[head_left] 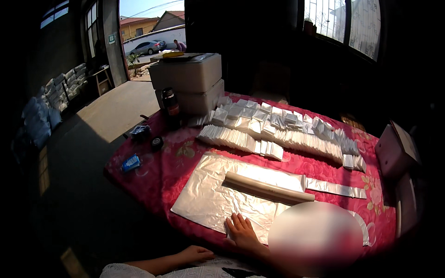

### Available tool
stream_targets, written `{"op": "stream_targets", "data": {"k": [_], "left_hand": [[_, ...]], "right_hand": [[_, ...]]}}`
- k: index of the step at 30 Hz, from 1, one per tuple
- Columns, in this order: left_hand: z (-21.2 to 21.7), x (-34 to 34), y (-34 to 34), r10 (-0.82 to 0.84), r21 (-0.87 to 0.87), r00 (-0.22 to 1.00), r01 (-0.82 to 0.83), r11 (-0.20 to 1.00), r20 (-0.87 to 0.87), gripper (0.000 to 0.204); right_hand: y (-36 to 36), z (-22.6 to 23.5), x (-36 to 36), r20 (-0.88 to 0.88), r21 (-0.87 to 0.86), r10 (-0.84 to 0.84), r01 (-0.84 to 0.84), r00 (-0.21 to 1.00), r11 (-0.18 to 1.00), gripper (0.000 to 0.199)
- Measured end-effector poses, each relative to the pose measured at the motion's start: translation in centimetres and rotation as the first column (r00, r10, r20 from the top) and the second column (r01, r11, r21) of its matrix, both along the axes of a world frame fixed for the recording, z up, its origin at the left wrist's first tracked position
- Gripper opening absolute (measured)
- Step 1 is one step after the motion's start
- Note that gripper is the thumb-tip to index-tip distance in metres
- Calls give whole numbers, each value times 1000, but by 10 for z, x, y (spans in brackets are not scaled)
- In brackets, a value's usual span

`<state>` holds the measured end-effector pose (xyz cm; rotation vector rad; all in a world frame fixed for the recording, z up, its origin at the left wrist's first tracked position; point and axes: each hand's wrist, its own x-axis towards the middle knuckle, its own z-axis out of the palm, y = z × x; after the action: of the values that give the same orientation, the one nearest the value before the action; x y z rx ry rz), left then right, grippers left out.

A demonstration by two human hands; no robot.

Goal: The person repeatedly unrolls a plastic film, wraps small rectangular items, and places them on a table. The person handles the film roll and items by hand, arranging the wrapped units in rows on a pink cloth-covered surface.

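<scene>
My right hand (243, 233) lies flat with its fingers spread on the near edge of a wide, shiny whitish plastic sheet (204, 185). My left hand (195, 254) rests low, just off the table's near edge, fingers loosely stretched and holding nothing visible. Across the sheet, beyond the right hand, lies a long beige tube (264, 186). A narrow folded white strip (336, 187) extends from the sheet's right side. A blurred oval hides the part of the table to the right of my right hand.
Long rows of folded white packets (296, 139) fill the table's far side. Two stacked pale boxes (185, 76) and a dark bottle (170, 102) stand at the back left. A blue packet (131, 163) and a black roll (157, 143) lie left. A pinkish box (394, 153) stands right.
</scene>
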<state>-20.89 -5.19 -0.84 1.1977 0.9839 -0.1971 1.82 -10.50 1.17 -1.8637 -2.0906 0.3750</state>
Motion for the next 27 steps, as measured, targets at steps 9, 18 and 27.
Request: {"op": "stream_targets", "data": {"k": [9,18,27], "left_hand": [[39,9,14,-196,640,976,211,739,-95,26],[84,58,56,-294,943,936,-94,320,193,41],[70,86,66,-401,906,904,39,421,147,42]], "right_hand": [[-2,11,-42,72,15,271,-273,960,962,37],[41,53,108,-344,310,-82,195,936,930,7],[157,13,296,-714,-352,-674,733,192,582,25]]}}
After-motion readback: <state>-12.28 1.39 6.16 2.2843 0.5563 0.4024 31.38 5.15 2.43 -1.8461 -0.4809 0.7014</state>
